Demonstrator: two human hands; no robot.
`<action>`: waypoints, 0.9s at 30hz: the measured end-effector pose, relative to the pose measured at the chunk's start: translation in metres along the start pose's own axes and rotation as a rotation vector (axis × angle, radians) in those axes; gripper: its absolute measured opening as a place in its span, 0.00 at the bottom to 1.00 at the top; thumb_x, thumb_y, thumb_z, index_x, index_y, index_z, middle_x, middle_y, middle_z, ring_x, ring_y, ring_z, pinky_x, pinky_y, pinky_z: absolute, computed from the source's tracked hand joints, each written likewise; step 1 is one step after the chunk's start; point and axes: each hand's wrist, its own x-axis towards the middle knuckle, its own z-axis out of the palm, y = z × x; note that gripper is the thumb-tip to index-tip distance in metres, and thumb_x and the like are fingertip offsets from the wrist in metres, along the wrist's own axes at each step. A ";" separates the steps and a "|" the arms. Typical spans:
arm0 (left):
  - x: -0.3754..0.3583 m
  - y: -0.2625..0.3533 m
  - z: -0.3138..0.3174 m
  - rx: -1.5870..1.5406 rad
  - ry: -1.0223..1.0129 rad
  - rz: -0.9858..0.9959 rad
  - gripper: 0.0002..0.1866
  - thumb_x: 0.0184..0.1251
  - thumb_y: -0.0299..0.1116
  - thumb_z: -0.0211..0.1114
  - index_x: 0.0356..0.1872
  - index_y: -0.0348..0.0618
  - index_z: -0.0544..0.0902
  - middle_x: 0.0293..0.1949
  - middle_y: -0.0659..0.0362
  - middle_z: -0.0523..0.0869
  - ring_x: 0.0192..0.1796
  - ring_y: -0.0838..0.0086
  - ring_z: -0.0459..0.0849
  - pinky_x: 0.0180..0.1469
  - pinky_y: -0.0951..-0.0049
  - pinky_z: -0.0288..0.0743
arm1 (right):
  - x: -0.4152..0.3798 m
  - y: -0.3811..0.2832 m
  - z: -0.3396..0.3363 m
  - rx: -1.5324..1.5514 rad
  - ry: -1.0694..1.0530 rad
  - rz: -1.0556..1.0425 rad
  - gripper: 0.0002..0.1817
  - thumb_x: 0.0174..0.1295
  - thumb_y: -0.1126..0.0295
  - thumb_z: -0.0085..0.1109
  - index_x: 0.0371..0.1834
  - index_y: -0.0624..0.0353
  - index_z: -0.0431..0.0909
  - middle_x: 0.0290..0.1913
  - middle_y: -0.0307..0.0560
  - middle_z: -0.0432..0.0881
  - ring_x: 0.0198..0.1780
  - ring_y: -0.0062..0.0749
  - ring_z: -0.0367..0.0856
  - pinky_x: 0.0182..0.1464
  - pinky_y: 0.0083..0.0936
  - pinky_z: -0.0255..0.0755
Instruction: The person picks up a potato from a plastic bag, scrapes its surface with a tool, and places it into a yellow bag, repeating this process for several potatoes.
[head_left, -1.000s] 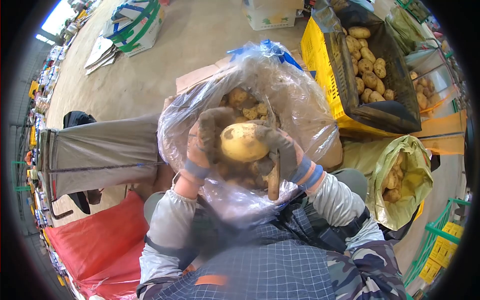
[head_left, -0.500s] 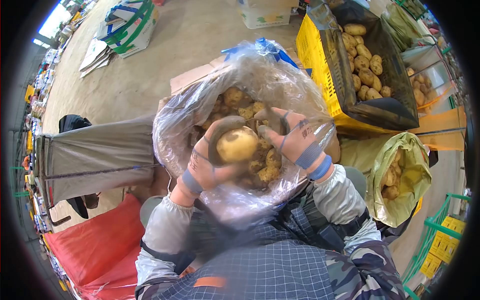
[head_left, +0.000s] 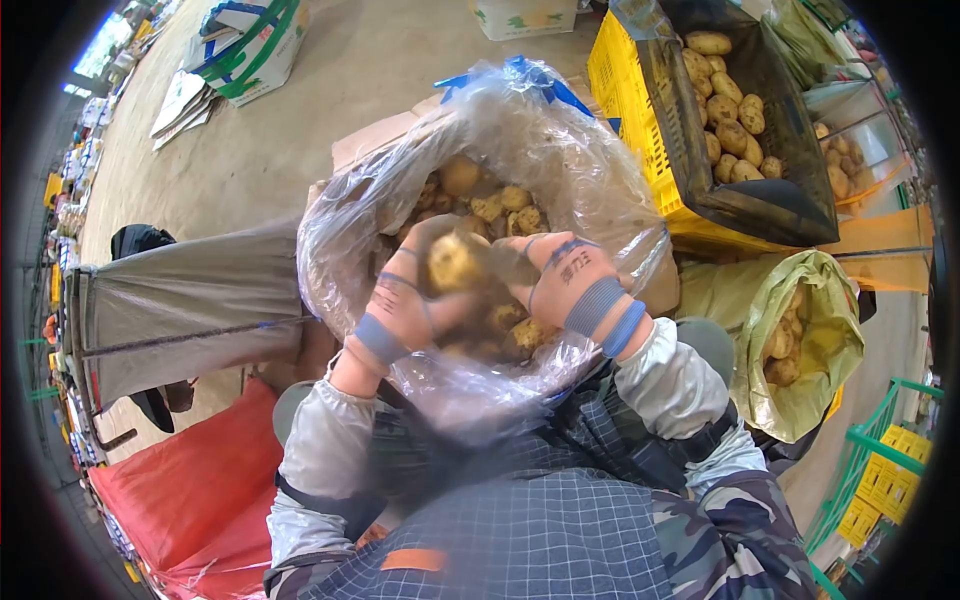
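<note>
My left hand [head_left: 408, 297], in a pink glove with dark fingertips, is closed around a potato [head_left: 453, 265] over the opening of a clear plastic bag [head_left: 590, 165]. Close by on the right, my right hand [head_left: 580, 280], gloved alike, has its fingers curled in with dark fingertips near that potato. Motion blur hides what those fingers hold, if anything. Inside the bag, beneath and beyond both hands, lie several soil-marked potatoes [head_left: 487, 207].
A yellow crate [head_left: 632, 120] with a dark liner holds potatoes at the upper right. Below it stands a green-yellow sack [head_left: 835, 340] of potatoes. A grey fabric-covered frame [head_left: 190, 310] and red cloth [head_left: 200, 490] are at left. A white-green box [head_left: 255, 60] stands farther off.
The potato in my left hand has turned and moved slightly up and left. My right hand has moved left and lower, and its fingers have curled in closer to the potato.
</note>
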 end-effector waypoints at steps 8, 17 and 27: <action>-0.005 0.007 -0.002 -0.260 -0.125 0.010 0.45 0.52 0.27 0.79 0.73 0.40 0.67 0.63 0.57 0.79 0.63 0.75 0.78 0.67 0.71 0.72 | -0.006 0.008 0.000 0.090 0.160 0.012 0.23 0.60 0.56 0.68 0.56 0.52 0.84 0.50 0.54 0.86 0.56 0.50 0.83 0.59 0.40 0.75; -0.005 0.004 0.003 -0.120 -0.121 0.013 0.45 0.47 0.28 0.78 0.71 0.41 0.69 0.59 0.57 0.81 0.61 0.72 0.78 0.67 0.68 0.71 | 0.004 0.012 -0.003 -0.240 -0.100 -0.077 0.30 0.61 0.57 0.67 0.68 0.48 0.75 0.57 0.47 0.85 0.59 0.43 0.83 0.59 0.37 0.77; -0.006 0.005 -0.004 -0.355 -0.125 -0.031 0.38 0.56 0.34 0.73 0.70 0.39 0.70 0.56 0.58 0.83 0.57 0.74 0.82 0.61 0.71 0.77 | 0.004 0.017 0.008 -0.271 0.181 -0.163 0.17 0.62 0.69 0.58 0.55 0.47 0.83 0.41 0.44 0.86 0.44 0.41 0.87 0.45 0.37 0.79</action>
